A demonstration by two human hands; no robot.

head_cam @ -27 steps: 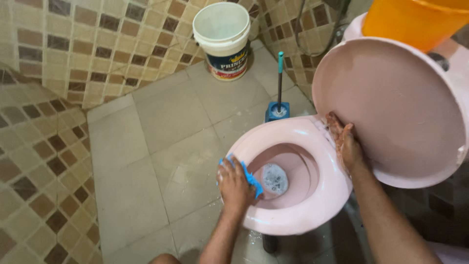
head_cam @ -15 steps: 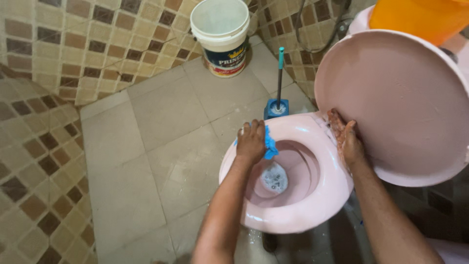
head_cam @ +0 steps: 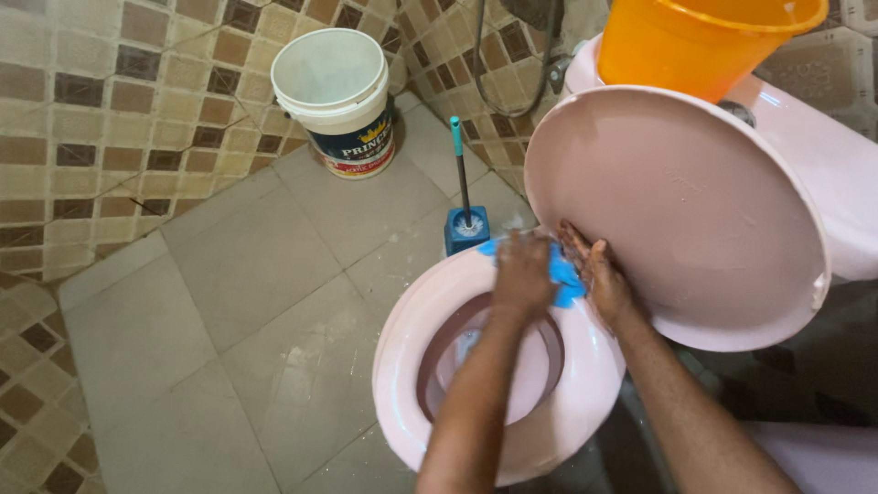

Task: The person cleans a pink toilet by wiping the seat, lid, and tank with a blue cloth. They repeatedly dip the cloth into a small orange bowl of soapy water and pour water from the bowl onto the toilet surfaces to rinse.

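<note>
A pink toilet seat [head_cam: 407,366] rings the bowl at the bottom centre, with its pink lid [head_cam: 677,210] raised behind. My left hand [head_cam: 521,274] presses a blue cloth [head_cam: 562,279] onto the far rim of the seat, close to the hinge. My right hand [head_cam: 594,274] rests flat and wet on the same rim, right beside the cloth, fingers spread against the base of the lid. Both forearms reach in from the bottom edge.
A blue toilet brush in its holder [head_cam: 466,224] stands on the floor tiles just behind the seat. A white paint bucket [head_cam: 338,96] sits in the tiled corner. An orange bucket [head_cam: 700,37] rests on the pink cistern [head_cam: 805,137]. A hose [head_cam: 480,55] hangs on the wall.
My left hand has slid the blue cloth from the near left of the seat rim round to the far rim, next to my right hand. The view has shifted closer.
</note>
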